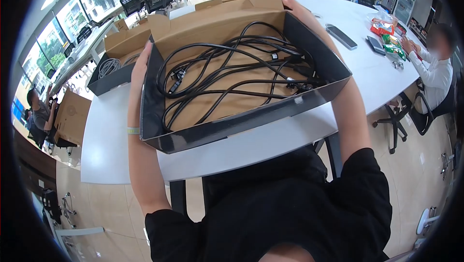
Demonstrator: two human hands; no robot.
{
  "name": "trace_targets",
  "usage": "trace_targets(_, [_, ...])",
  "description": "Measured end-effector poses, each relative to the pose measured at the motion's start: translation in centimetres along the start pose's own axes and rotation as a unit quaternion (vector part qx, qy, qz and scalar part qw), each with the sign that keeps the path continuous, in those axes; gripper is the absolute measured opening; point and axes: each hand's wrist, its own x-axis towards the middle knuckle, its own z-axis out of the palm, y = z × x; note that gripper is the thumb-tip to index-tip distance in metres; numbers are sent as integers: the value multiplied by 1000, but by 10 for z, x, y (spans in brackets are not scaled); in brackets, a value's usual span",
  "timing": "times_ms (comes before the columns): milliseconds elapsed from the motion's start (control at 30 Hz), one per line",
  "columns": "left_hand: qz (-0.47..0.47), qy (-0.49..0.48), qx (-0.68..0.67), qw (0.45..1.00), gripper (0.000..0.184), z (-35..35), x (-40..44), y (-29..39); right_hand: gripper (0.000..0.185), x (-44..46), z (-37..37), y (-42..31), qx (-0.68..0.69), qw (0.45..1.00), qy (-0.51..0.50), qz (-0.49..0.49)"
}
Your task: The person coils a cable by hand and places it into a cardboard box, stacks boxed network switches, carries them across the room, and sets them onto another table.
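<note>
A black cardboard box (232,125) with a brown inside is tilted toward me over the near part of the white table, its lid folded back. Several black cables (237,71) lie loosely coiled in it, some with plugs at their ends. My left hand (140,64) grips the box's left side, fingers partly hidden behind the wall. At the far right corner, my right hand (293,3) holds the box too, most of its fingers out of sight. Beyond my left hand, a second open box (110,84) contains a grey coiled cable (110,67).
On the white table (372,78) lie a phone (341,36), a dark flat item (375,45) and snack bags (384,26). A person in a white shirt (437,75) sits at the right. Another person (42,114) at the left is beside a large carton (72,116).
</note>
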Motion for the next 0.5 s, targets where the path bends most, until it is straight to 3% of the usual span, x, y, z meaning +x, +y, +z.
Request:
trace_targets(33, [7, 47, -27, 999, 45, 8, -4, -2, 57, 8, 1, 5, -4, 999, 24, -21])
trace_targets(133, [90, 7, 6, 996, 38, 8, -7, -7, 57, -6, 11, 9, 25, 997, 56, -40])
trace_targets(167, [92, -1, 32, 995, 37, 1, 0, -10, 59, -9, 13, 13, 132, 988, -22, -72])
trace_targets(300, [64, -41, -71, 995, 39, -4, 11, -14, 57, -14, 17, 13, 59, 992, 0, -108])
trace_targets(367, [127, 26, 43, 991, 45, 6, 6, -15, 58, -14, 24, 15, 110, 981, 30, -156])
trace_targets(500, [118, -42, -58, 990, 56, -17, 26, -21, 63, 9, -21, 35, 10, 990, 83, -110])
